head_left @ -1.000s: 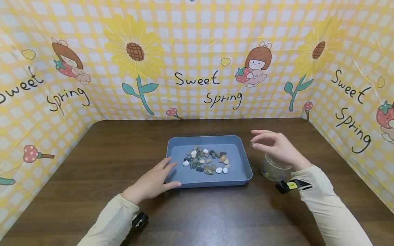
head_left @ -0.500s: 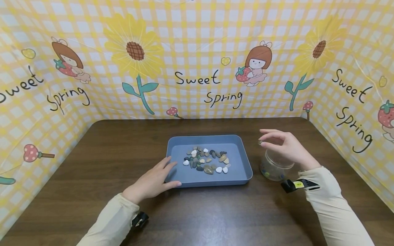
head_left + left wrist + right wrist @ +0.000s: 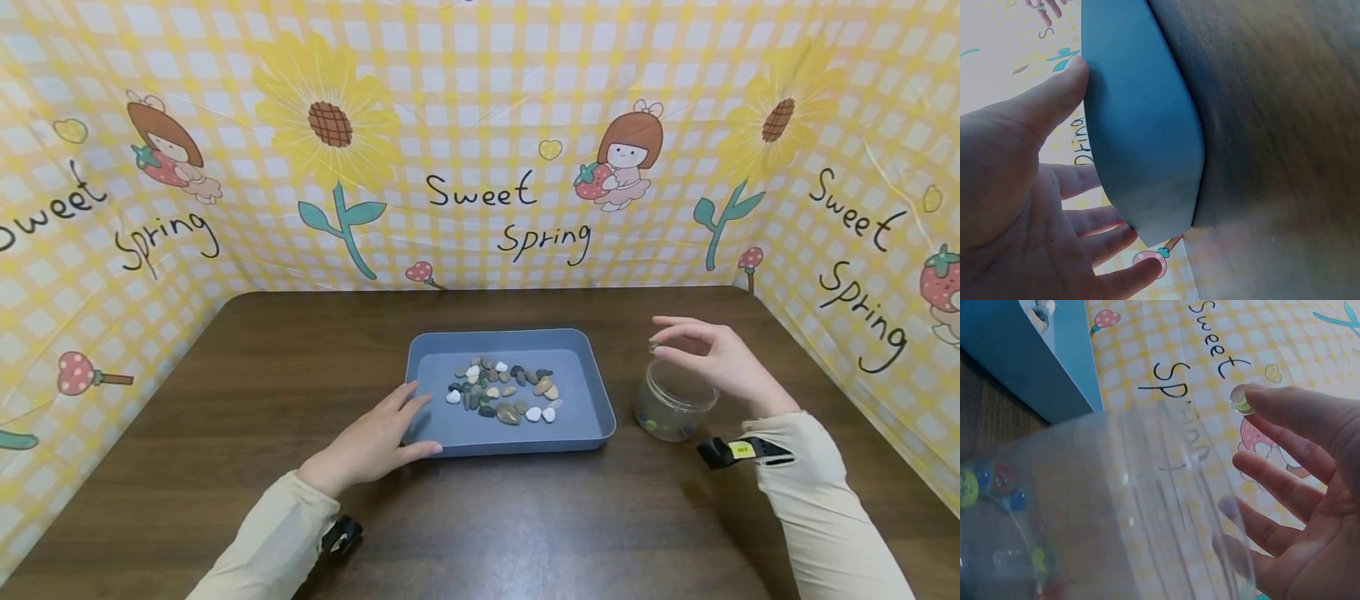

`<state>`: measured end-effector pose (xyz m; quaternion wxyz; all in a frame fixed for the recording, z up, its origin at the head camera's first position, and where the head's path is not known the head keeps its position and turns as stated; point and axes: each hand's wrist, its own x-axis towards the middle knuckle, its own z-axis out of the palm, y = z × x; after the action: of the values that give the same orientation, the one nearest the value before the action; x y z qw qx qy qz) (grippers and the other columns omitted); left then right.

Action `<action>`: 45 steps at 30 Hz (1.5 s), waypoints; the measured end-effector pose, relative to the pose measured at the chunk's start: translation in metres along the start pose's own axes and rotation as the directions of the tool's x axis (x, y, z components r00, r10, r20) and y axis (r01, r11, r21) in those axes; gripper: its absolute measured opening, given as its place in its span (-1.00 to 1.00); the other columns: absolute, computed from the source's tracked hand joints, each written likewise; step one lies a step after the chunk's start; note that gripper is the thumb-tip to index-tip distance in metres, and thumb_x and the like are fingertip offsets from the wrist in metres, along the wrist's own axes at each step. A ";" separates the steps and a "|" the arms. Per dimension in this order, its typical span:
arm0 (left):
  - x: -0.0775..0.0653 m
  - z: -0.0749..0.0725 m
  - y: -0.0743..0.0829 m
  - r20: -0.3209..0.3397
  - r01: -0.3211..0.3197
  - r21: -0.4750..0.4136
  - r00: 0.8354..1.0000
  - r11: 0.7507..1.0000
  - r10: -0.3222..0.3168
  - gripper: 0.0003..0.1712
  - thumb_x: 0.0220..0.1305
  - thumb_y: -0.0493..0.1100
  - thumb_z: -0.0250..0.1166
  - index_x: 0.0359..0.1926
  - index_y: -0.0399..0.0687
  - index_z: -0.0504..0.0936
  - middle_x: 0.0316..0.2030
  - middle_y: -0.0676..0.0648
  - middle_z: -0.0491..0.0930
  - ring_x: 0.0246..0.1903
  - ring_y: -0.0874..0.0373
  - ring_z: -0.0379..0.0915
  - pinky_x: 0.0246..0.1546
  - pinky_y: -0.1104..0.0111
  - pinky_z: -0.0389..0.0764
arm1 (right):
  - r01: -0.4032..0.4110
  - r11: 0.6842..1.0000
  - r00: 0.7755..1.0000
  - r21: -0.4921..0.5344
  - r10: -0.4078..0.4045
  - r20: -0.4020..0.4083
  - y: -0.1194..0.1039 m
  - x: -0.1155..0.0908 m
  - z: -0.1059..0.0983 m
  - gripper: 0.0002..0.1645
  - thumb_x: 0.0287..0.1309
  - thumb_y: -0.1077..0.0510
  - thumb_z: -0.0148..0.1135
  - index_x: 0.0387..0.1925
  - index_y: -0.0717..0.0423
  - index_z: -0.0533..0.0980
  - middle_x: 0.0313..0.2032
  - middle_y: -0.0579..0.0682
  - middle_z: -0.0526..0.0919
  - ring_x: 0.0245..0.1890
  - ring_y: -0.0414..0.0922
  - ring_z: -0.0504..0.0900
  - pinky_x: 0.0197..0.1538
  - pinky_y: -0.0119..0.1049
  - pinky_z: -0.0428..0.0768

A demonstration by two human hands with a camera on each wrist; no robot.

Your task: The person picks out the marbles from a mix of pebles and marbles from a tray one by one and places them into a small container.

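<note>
Between thumb and fingertips, my right hand (image 3: 712, 358) pinches a clear glass marble (image 3: 1242, 400) with a yellow-green swirl, above the mouth of a clear jar (image 3: 675, 408). In the right wrist view, several coloured marbles (image 3: 1017, 499) lie at the jar's bottom. A blue-grey tray (image 3: 585, 358) stands left of the jar, with several pebbles (image 3: 508, 413) in white, tan, grey and dark shades spread over its floor. Some greenish pieces among them are too small to make out. My left hand (image 3: 367, 437) rests at the tray's left edge, fingers spread and relaxed over the rim.
The brown wooden table (image 3: 480, 533) carries the tray and jar. A yellow-checked printed cloth (image 3: 465, 125) rises behind the table and along both sides. Black straps with small devices (image 3: 742, 451) sit on both wrists.
My right hand has moved to the right with the marble, from beside the tray to above the jar's mouth. The left hand and the tray have stayed in place.
</note>
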<state>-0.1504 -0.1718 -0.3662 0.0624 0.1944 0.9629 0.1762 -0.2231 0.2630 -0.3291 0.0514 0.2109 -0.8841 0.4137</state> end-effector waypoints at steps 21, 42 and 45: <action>0.000 0.000 0.000 0.008 0.011 -0.008 1.000 1.000 -0.011 -0.19 0.23 0.18 0.18 0.35 -0.18 0.23 0.39 -0.34 0.04 0.38 -0.25 0.02 0.24 -0.09 0.26 | -0.073 0.997 0.997 0.000 0.073 0.006 0.022 -0.008 -0.006 -0.65 0.15 0.09 0.26 -0.12 0.27 0.55 0.05 -0.39 0.46 -0.13 -0.64 0.49 -0.12 -0.68 0.46; -0.002 -0.002 0.003 0.002 0.005 -0.005 1.000 1.000 -0.005 -0.19 0.24 0.17 0.18 0.34 -0.20 0.23 0.38 -0.36 0.05 0.37 -0.26 0.01 0.23 -0.10 0.26 | -0.054 0.997 0.999 0.055 0.054 0.003 0.035 -0.009 -0.002 -0.71 0.12 0.19 0.27 -0.17 0.33 0.56 -0.14 -0.68 0.42 -0.15 -0.65 0.49 -0.13 -0.70 0.46; -0.002 -0.002 0.002 -0.002 0.003 -0.008 1.000 1.000 -0.003 -0.19 0.23 0.17 0.18 0.34 -0.21 0.23 0.38 -0.36 0.05 0.37 -0.27 0.01 0.23 -0.10 0.26 | -0.057 0.997 0.998 0.053 0.057 -0.001 0.035 -0.009 -0.002 -0.71 0.12 0.18 0.28 -0.17 0.32 0.56 -0.14 -0.68 0.42 -0.15 -0.65 0.49 -0.13 -0.71 0.45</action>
<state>-0.1485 -0.1709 -0.3633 0.0623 0.1926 0.9626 0.1802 -0.2297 0.2875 -0.3553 0.0349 0.1865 -0.8784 0.4386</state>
